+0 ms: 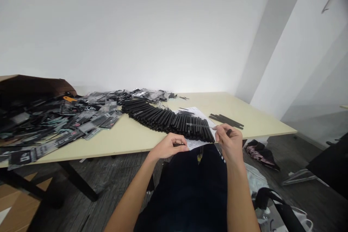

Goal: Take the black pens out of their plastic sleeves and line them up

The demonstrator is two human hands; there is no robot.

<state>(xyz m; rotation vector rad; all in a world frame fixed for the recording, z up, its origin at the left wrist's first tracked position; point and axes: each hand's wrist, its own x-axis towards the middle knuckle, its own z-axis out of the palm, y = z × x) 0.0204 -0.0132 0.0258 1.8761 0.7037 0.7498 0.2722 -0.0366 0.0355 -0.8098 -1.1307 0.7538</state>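
Observation:
A long curved row of black sticks point(163, 119) lies on the pale yellow table point(136, 139), its right end over a printed white sheet point(194, 145). My left hand point(170, 145) is at the table's front edge with its fingers closed around a small dark piece, mostly hidden. Over the row's right end, my right hand point(227, 137) pinches a thin, clear strip point(199, 125) that points left; a dark end also shows among its fingers. A few flat black sticks point(227, 120) lie behind my right hand.
Packaged items in black and clear sleeves point(78, 121) cover the table's left side, before an open brown box point(38, 85). Thin black pieces point(185, 112) lie behind the row. Bags point(274, 210) and a dark chair point(330, 166) stand at the right.

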